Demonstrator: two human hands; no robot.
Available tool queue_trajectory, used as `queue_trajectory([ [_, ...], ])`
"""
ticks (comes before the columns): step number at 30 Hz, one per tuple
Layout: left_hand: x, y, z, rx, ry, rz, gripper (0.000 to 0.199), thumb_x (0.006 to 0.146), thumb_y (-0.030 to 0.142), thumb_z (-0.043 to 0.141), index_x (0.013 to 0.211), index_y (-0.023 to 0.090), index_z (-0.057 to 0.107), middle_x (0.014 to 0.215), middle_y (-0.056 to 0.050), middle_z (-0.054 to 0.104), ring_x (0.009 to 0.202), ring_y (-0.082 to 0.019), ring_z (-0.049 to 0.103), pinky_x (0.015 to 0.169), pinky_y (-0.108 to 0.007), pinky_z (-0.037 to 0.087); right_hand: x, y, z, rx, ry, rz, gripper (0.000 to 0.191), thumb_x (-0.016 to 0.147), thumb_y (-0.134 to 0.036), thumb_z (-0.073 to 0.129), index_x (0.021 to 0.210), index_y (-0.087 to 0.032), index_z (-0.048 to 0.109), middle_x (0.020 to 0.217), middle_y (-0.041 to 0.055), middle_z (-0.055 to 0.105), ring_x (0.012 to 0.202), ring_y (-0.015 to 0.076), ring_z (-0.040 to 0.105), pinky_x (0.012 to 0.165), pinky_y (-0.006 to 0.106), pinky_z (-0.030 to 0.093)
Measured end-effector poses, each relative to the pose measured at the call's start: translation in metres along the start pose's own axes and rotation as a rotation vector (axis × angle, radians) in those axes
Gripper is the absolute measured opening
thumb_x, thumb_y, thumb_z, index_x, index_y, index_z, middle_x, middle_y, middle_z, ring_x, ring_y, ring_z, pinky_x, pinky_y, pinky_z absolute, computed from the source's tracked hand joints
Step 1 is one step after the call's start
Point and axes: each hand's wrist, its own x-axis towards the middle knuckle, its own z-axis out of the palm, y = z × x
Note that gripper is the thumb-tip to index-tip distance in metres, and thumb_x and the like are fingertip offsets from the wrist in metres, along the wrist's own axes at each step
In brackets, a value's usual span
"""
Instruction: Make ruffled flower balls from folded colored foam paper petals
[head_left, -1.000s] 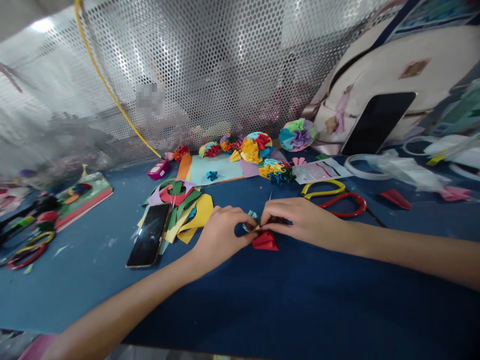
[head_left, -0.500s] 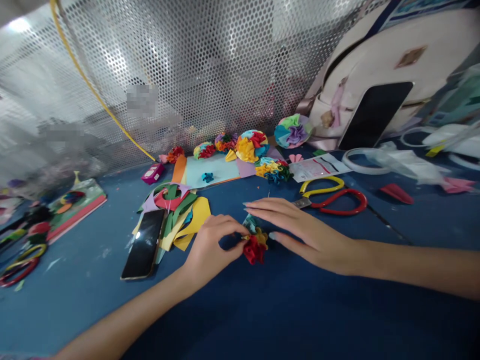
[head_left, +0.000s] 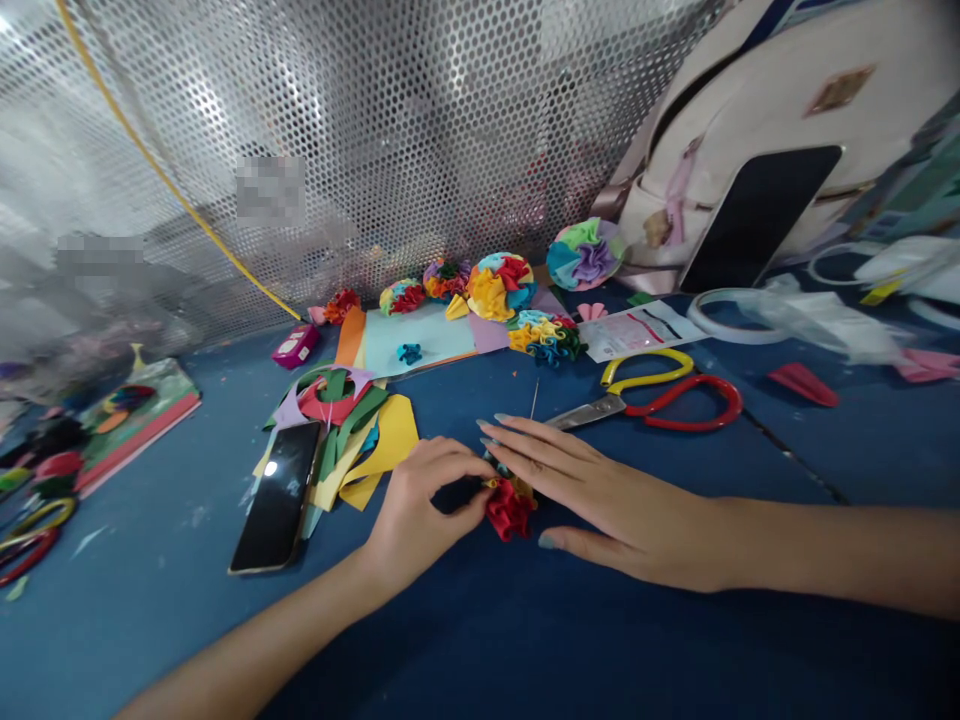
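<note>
Left fingers (head_left: 471, 465) are pinched on the ruffled bundle (head_left: 510, 511), which could be flattened by pressure from the outspread right hand (head_left: 626, 505).

Glare dots the flat-lying smartphone (head_left: 279, 500); the desk (head_left: 420, 650) darkens toward its near edge; the perforated metal screen (head_left: 420, 130) along its far edge gleams, blurred leftward.

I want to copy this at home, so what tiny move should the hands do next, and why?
Perhaps the right hand should lift a little: it spreads over the ruffled bundle, hiding part of it, while the left hand pinches the bundle's edge.
</note>
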Motion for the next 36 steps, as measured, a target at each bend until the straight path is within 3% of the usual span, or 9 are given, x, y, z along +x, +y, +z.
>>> queue_trajectory([
  [2, 0.001, 0.002, -0.001, 0.049, -0.008, 0.062, 0.011, 0.09, 0.01, 0.069, 0.093, 0.019, 0.074, 0.087, -0.003, 0.075, 0.081, -0.017, 0.07, 0.076, -0.03, 0.052, 0.002, -0.001, -0.004, 0.043, 0.117, 0.005, 0.054, 0.107, -0.033, 0.049, 0.159, -0.026, 0.038, 0.163, 0.0104, 0.045, 0.156, 0.0271, 0.032, 0.124, 0.048, 0.038],
  [4, 0.002, 0.006, -0.001, 0.131, -0.03, 0.144, 0.01, 0.093, 0.011, 0.067, 0.096, 0.018, 0.072, 0.087, -0.004, 0.075, 0.08, -0.017, 0.068, 0.076, -0.031, 0.051, 0.005, -0.003, -0.008, 0.078, 0.23, 0.017, 0.031, 0.106, -0.032, 0.049, 0.135, -0.024, 0.058, 0.142, 0.0123, 0.061, 0.14, 0.027, 0.05, 0.114, 0.044, 0.046],
  [7, 0.007, 0.015, -0.001, 0.238, -0.091, 0.194, 0.008, 0.095, 0.011, 0.066, 0.096, 0.017, 0.069, 0.087, -0.004, 0.075, 0.081, -0.018, 0.068, 0.075, -0.032, 0.048, 0.01, -0.002, -0.013, 0.086, 0.257, 0.053, 0.015, 0.103, -0.037, 0.058, 0.107, -0.023, 0.062, 0.109, 0.0086, 0.069, 0.106, 0.025, 0.061, 0.091, 0.039, 0.052],
  [10, 0.012, 0.022, 0.002, 0.247, -0.132, 0.166, 0.011, 0.089, 0.007, 0.07, 0.091, 0.018, 0.066, 0.085, -0.001, 0.075, 0.077, -0.017, 0.067, 0.072, -0.03, 0.045, 0.012, 0.001, -0.017, 0.094, 0.171, 0.118, 0.014, 0.097, -0.036, 0.068, 0.098, -0.023, 0.062, 0.096, 0.0035, 0.068, 0.092, 0.0219, 0.06, 0.078, 0.034, 0.049],
  [14, 0.02, 0.023, 0.008, 0.113, -0.153, 0.042, 0.019, 0.082, 0.002, 0.073, 0.09, 0.018, 0.068, 0.083, 0.001, 0.073, 0.077, -0.015, 0.068, 0.073, -0.027, 0.048, 0.011, 0.007, -0.02, 0.077, 0.129, 0.185, 0.008, 0.093, -0.026, 0.072, 0.092, -0.023, 0.065, 0.092, 0.0014, 0.068, 0.087, 0.0195, 0.062, 0.071, 0.029, 0.046],
  [21, 0.023, 0.024, 0.011, -0.157, -0.153, -0.179, 0.028, 0.078, -0.007, 0.069, 0.09, 0.019, 0.07, 0.084, 0.002, 0.075, 0.08, -0.013, 0.072, 0.078, -0.023, 0.053, 0.01, 0.016, -0.019, -0.131, 0.147, -0.001, 0.016, 0.103, -0.03, 0.06, 0.092, -0.02, 0.066, 0.084, 0.0028, 0.069, 0.083, 0.0198, 0.061, 0.066, 0.029, 0.042],
  [29, 0.023, 0.021, 0.01, -0.215, -0.156, -0.23, 0.021, 0.076, 0.006, 0.086, 0.083, 0.017, 0.07, 0.079, 0.003, 0.072, 0.075, -0.012, 0.067, 0.073, -0.021, 0.05, 0.012, 0.012, -0.016, -0.296, 0.212, -0.136, 0.031, 0.109, -0.036, 0.047, 0.091, -0.018, 0.065, 0.08, 0.0037, 0.067, 0.076, 0.0182, 0.057, 0.065, 0.03, 0.041],
  [32, 0.022, 0.02, 0.012, -0.247, -0.14, -0.238, 0.019, 0.076, 0.003, 0.083, 0.078, 0.016, 0.071, 0.076, 0.004, 0.07, 0.071, -0.011, 0.065, 0.071, -0.02, 0.049, 0.012, 0.009, -0.016, -0.247, 0.211, -0.117, 0.029, 0.108, -0.037, 0.051, 0.09, -0.02, 0.064, 0.08, 0.0024, 0.066, 0.076, 0.0178, 0.058, 0.065, 0.029, 0.04],
  [36, 0.02, 0.019, 0.014, -0.317, -0.122, -0.333, 0.019, 0.075, -0.002, 0.078, 0.077, 0.016, 0.073, 0.072, 0.004, 0.07, 0.069, -0.01, 0.066, 0.07, -0.019, 0.048, 0.013, 0.007, -0.016, -0.057, 0.155, 0.021, 0.018, 0.1, -0.037, 0.066, 0.089, -0.022, 0.064, 0.083, 0.0005, 0.067, 0.081, 0.0174, 0.062, 0.066, 0.027, 0.042],
])
